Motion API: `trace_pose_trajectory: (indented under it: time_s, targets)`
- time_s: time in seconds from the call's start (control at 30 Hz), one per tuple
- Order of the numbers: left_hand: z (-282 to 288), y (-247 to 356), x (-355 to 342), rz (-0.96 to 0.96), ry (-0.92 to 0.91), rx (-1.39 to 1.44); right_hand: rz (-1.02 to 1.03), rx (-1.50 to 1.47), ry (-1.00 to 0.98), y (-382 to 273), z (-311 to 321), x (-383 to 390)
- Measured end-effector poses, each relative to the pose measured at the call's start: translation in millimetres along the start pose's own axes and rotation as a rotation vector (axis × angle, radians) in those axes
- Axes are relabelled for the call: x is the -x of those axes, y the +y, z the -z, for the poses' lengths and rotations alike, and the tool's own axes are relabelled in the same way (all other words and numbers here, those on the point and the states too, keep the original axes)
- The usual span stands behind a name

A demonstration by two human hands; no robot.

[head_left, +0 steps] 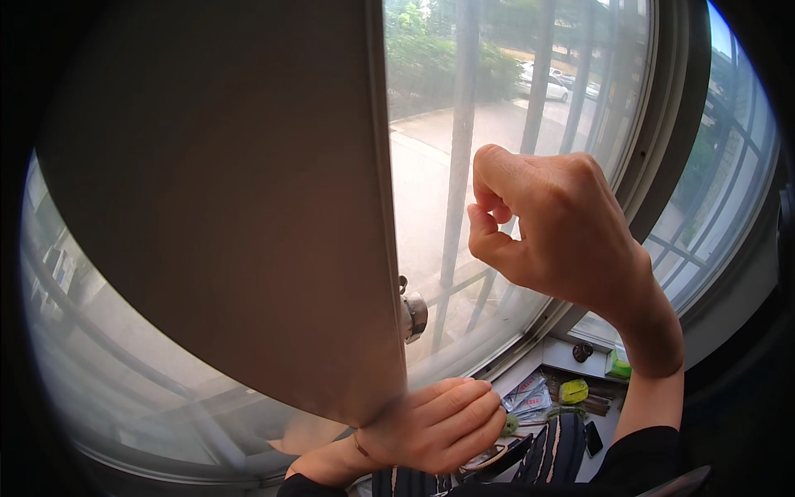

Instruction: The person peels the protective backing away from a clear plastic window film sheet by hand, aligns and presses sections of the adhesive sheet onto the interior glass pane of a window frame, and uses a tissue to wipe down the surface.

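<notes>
A large dark grey-brown panel (pixel 232 207) fills the left side, with a pale strip down its right edge. My left hand (pixel 439 422) lies at its lower right corner, back upward, fingers stretched side by side; its thumb is hidden. Whether the hand presses on the panel I cannot tell. A thin bracelet (pixel 361 446) circles that wrist. A round silver metal fitting (pixel 414 316) juts out past the panel's edge, above the left hand. In front of the window glass (pixel 422 182), my right hand (pixel 563 219) is raised with curled fingers, thumb near the forefinger. Nothing shows in it.
Window bars (pixel 458 166) stand behind the glass, inside a thick frame (pixel 662 124). Below, a white sill (pixel 571 358) carries a small dark round object (pixel 582 353), a yellow-green item (pixel 573 391), printed packets (pixel 527 396) and a dark phone-like slab (pixel 593 439).
</notes>
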State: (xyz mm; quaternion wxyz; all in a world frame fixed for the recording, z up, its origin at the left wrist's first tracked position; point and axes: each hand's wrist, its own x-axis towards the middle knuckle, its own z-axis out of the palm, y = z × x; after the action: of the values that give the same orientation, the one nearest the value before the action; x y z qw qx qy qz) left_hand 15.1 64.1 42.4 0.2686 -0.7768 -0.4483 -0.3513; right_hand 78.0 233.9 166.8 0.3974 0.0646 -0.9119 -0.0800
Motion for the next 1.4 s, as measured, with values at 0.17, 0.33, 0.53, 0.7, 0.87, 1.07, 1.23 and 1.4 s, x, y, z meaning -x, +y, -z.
trace_pose_trajectory:
  time_s: [0.17, 0.33, 0.53, 0.7, 0.87, 1.07, 1.23, 1.4]
  targets:
    - [18, -3, -12, -0.045, 0.011, 0.045, -0.031, 0.042, -0.045, -6, 18, -10]
    - [21, 0, -17, -0.082, 0.014, 0.009, -0.017, 0.046, -0.019, -9, 28, -12]
    - [19, 0, -16, -0.045, 0.055, 0.094, -0.037, -0.004, -0.019, -7, 24, -12]
    - [22, 2, -17, -0.049, 0.073, 0.089, -0.018, -0.018, 0.013, -11, 23, -12]
    - [25, 4, -16, -0.059, 0.104, 0.084, 0.033, -0.060, 0.161, -10, 15, -12]
    - [27, 1, -10, -0.084, 0.094, 0.048, 0.089, -0.167, 0.215, -6, 8, -7]
    - [32, -11, -2, -0.088, 0.026, -0.020, 0.087, -0.064, 0.362, -15, -17, -8]
    - [30, -17, 2, -0.077, 0.096, 0.026, 0.066, -0.063, 0.412, -18, -26, -8]
